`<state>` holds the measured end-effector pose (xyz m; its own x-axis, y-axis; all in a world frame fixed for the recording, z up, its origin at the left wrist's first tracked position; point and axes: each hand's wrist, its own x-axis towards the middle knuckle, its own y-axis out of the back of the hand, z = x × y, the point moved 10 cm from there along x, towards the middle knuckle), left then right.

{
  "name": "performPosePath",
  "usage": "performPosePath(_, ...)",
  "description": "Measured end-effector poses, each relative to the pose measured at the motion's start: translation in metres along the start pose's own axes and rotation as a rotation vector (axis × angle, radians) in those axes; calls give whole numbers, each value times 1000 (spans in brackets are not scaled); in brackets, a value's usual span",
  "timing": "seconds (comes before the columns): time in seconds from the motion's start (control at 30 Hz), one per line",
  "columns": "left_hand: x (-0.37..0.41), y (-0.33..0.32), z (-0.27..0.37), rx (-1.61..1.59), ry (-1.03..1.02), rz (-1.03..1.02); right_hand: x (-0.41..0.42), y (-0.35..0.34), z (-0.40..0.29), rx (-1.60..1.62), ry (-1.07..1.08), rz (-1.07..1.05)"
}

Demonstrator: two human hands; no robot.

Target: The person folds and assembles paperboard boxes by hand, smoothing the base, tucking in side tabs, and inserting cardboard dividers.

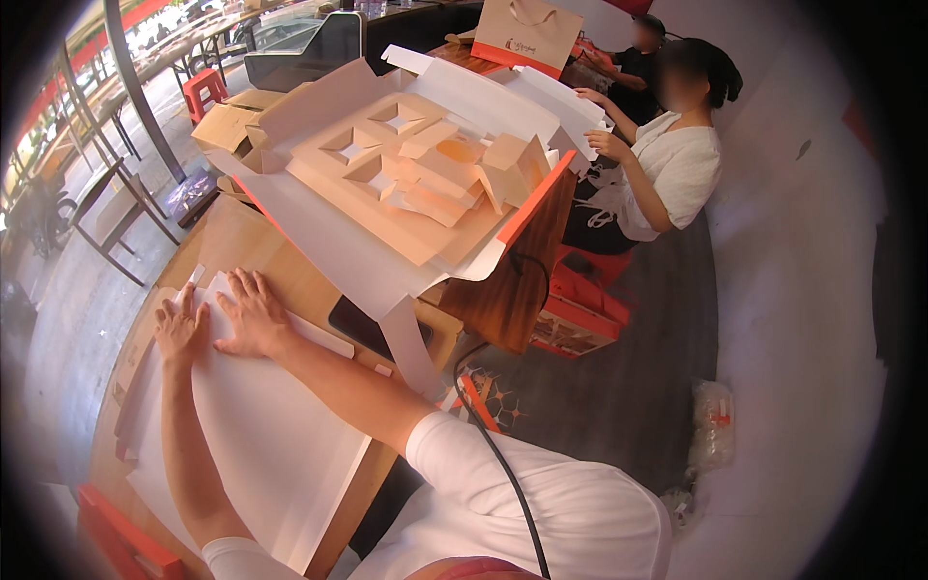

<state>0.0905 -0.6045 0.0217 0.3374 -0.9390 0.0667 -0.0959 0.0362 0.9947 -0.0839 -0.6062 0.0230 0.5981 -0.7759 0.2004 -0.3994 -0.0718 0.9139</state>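
A large white cardboard box blank (283,435) lies flat on the wooden table in front of me, with narrow flaps along its sides. My left hand (181,330) presses on its far left corner with the fingers spread. Beside it, my right hand (254,315) rests palm down on the same far end, fingers apart. Neither hand grips anything. A small white tab (196,274) sticks up just past my fingers. To the right of the blank lies a dark phone (362,324), partly covered by a hanging flap of another box.
A large open box (319,254) holding beige cardboard inserts (355,210) stands beyond the phone. A black cable (500,453) runs past my right arm. A person (660,159) handles white cardboard (558,98) across the table. Red stools (205,94) and a paper bag (525,36) stand farther off.
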Motion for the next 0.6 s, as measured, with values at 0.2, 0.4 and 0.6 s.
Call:
performPosePath(0.2, 3, -1, -3, -17, 9, 16, 0, 1, -2, -16, -3, -15)
performPosePath(0.4, -6, 3, -1, -62, -4, 120, 0, 4, -3, 1, -4, -7)
performPosePath(0.6, -11, 2, -3, -92, 6, 167, -2, 8, -5, 23, -5, -14)
